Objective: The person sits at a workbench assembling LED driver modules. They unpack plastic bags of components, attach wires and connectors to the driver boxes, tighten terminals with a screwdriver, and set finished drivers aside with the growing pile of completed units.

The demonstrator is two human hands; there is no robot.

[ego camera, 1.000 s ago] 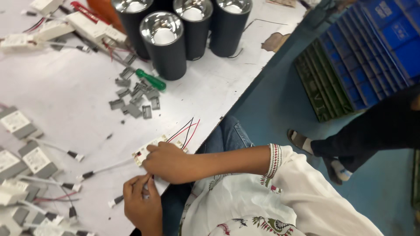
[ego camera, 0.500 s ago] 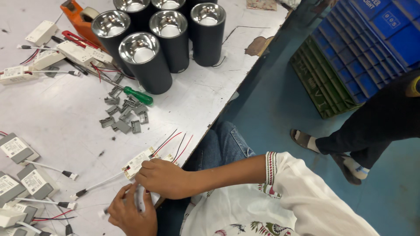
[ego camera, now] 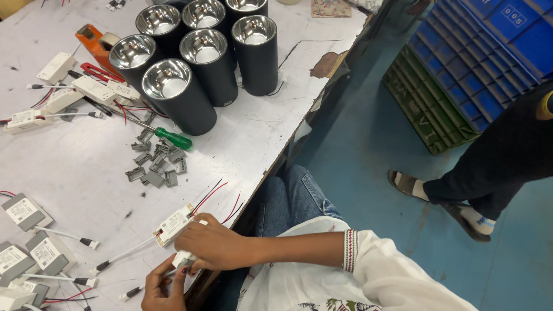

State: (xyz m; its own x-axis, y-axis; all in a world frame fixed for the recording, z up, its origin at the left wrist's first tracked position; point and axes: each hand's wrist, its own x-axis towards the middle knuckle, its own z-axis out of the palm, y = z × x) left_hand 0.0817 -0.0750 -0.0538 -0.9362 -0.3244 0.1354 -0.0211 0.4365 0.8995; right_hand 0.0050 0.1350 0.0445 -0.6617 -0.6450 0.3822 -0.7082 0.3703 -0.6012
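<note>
White driver box (ego camera: 173, 226) under closed right hand (ego camera: 210, 245), left hand (ego camera: 161, 288) pinching small white piece (ego camera: 183, 258)

On the white worktable (ego camera: 75, 173), black cylindrical lamp housings (ego camera: 199, 63) stand behind small grey plastic clips (ego camera: 154, 164), with a green-handled screwdriver (ego camera: 170, 138) between them.

Both hands (ego camera: 199, 253) pinch white driver box (ego camera: 173, 226) at table (ego camera: 86, 173) edge.

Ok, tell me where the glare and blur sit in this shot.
Head view: bright glare fills the shiny insides of the black cylinders, and the white table looks washed out; the hands, right hand and left hand, are slightly soft; the person's dark trouser leg at right loses detail.
</note>
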